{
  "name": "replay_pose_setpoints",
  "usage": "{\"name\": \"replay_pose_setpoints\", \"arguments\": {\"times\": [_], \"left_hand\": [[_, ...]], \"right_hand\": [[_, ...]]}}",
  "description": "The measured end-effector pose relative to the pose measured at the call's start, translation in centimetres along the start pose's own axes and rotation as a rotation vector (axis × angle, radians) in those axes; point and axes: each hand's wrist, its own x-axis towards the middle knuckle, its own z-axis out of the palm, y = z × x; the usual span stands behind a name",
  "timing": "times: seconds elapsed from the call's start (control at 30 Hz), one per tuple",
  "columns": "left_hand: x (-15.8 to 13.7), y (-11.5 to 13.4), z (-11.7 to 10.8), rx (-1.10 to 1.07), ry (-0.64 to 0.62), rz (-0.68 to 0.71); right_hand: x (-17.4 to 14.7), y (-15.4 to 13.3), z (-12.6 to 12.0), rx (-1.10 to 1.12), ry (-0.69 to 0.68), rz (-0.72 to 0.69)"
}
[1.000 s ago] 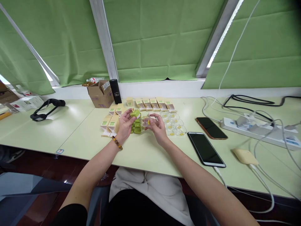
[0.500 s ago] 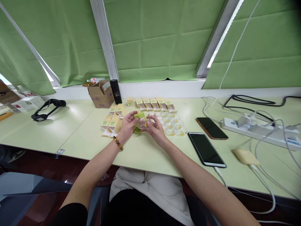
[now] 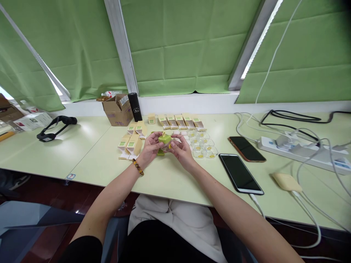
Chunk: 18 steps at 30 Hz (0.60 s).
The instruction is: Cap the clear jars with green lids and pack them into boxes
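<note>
Our green cap [image 3: 165, 138] has swung rightward over the clear cup [image 3: 165, 148], loop [image 3: 163, 133] upward; above the table [image 3: 172, 182], our left grip [image 3: 151, 147] pinches the cap, our right grip [image 3: 181, 149] the cup, both equally near.

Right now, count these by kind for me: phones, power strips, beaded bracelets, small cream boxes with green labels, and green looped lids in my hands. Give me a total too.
Phones: 2
Power strip: 1
Beaded bracelet: 1
Small cream boxes with green labels, visible: 10
Green looped lid: 1
Total: 15
</note>
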Motion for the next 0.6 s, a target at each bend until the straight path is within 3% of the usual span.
{"name": "replay_pose_setpoints", "arguments": {"times": [0.6], "left_hand": [[0.25, -0.08, -0.28, 0.044, -0.078, 0.061]], "right_hand": [[0.33, 0.47, -0.58, 0.074, -0.016, -0.037]]}}
